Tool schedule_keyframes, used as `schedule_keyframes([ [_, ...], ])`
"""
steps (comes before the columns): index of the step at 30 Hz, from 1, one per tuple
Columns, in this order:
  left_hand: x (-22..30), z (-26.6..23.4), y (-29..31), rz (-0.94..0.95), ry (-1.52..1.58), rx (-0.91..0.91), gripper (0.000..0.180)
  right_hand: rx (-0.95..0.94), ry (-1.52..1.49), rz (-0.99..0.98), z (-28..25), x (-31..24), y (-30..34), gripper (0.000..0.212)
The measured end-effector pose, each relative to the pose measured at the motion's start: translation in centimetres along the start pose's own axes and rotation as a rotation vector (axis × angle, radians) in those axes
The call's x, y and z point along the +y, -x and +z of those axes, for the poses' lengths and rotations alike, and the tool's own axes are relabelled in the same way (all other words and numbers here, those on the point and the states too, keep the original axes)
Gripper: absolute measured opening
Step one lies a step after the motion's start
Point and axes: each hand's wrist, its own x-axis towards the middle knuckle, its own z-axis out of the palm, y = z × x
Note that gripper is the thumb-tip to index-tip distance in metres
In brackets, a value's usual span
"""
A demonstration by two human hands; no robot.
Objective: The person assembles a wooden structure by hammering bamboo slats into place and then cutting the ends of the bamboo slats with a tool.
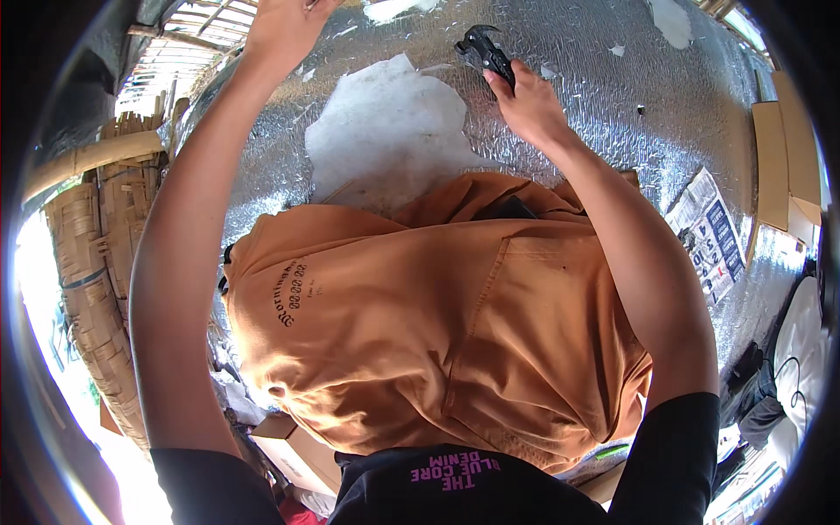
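Note:
In my right hand (532,107) is a small black hammer multitool (487,51), its head pointing up and to the left. The fingers are wrapped round its handle, above the silvery foil sheet (577,70). My left hand (289,31) reaches to the top edge of the picture. Its fingers are mostly cut off there, so whether it holds anything is hidden. An orange-brown garment (394,306) with dark print lies spread over my lap, between my two forearms. Something dark (506,208) pokes out among its far folds.
The foil has a large torn whitish patch (385,122). A printed paper sheet (709,236) lies at the right, near a cardboard box (774,166). Woven bamboo (96,289) stands along the left, and a white bag (798,341) sits at the far right.

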Motion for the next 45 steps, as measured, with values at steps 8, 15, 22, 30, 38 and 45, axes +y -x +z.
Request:
schedule_keyframes([
  [8,0.6,0.2,0.5,0.024,-0.065,0.111,0.041,-0.046,0.011,0.043,-0.5,-0.4,0.2,0.051],
  [15,0.8,-0.6,-0.5,-0.121,0.145,-0.113,0.042,-0.041,0.034,0.036,-0.3,-0.2,0.0,0.051],
  [22,1.5,-1.4,0.0,0.061,0.084,-0.108,0.038,-0.013,0.053,0.008,-0.2,-0.1,0.0,0.050],
  [30,1.3,-1.3,0.1,-0.127,-0.029,-0.194,0.046,-0.019,0.058,0.030,-0.3,-0.2,0.1,0.050],
  [38,-0.9,-0.9,-0.4,-0.036,-0.054,-0.074,0.041,-0.044,0.056,0.025,-0.4,-0.3,0.1,0.050],
  [45,-1.5,-1.1,-1.4,-0.003,-0.059,-0.026,0.040,-0.023,0.075,0.004,-0.8,-0.4,0.2,0.049],
])
